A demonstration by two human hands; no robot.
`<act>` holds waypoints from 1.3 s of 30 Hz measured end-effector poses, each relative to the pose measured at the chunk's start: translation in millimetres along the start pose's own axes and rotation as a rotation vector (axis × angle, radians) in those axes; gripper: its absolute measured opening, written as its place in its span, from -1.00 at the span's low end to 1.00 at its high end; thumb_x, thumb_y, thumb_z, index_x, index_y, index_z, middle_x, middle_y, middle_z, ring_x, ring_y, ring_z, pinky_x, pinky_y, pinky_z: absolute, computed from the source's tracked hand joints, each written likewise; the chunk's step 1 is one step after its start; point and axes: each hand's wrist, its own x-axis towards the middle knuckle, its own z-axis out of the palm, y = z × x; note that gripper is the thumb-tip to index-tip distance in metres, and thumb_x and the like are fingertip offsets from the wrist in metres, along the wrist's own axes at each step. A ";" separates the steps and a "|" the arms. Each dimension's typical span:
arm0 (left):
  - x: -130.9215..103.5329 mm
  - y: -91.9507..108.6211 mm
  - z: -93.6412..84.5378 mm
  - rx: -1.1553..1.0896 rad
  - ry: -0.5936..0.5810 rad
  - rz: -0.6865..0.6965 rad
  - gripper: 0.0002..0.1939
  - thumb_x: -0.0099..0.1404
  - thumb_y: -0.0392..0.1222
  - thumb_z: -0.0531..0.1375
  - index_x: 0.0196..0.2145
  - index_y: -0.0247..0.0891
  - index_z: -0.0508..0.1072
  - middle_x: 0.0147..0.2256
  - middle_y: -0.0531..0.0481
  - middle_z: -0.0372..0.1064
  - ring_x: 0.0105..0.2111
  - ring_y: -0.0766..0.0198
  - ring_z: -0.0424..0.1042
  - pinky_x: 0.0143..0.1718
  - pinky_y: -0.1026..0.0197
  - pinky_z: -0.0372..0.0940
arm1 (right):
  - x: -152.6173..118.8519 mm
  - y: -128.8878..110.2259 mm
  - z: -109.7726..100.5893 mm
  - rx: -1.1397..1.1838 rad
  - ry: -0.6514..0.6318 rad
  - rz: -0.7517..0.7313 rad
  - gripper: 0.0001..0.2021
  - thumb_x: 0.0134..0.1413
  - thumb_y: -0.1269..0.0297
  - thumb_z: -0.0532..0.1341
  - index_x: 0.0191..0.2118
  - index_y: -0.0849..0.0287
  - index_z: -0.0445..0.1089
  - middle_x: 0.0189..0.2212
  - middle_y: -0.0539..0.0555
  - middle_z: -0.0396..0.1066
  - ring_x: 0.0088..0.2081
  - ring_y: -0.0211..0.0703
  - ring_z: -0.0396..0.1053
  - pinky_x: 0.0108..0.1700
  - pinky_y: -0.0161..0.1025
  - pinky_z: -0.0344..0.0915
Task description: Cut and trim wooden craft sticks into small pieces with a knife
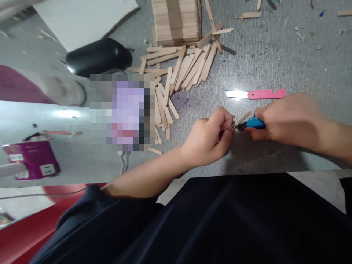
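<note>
My left hand (210, 139) pinches a small wooden craft stick (243, 117) between thumb and bent fingers; its free end slants up to the right. My right hand (288, 121) is wrapped round blue-handled pliers (255, 123). Their dark jaws meet the stick close to my left fingertips; whether they are closed on it I cannot make out. Just above both hands lies a pink folding knife (266, 94), its blade out and pointing left. The far ends of the plier handles are hidden in my right palm.
Loose craft sticks (189, 69) are heaped left of the knife, below a banded bundle of sticks (162, 22). A black rounded object (99, 57), a blurred-out purple item (128, 110) and a purple socket block (33, 159) lie farther left. Scraps dot the grey table (310, 73).
</note>
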 end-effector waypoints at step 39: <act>-3.5 -35.3 16.5 -0.514 0.083 0.187 -0.74 0.77 -0.15 0.28 -0.06 -0.02 0.24 -0.40 0.28 0.03 -0.56 0.41 0.04 -0.48 0.24 0.03 | 0.2 -2.0 40.1 -0.058 0.341 -0.011 0.04 0.69 -0.62 -0.16 0.18 0.22 0.77 -0.13 0.36 0.76 -0.26 0.12 0.50 -0.22 -0.05 -0.19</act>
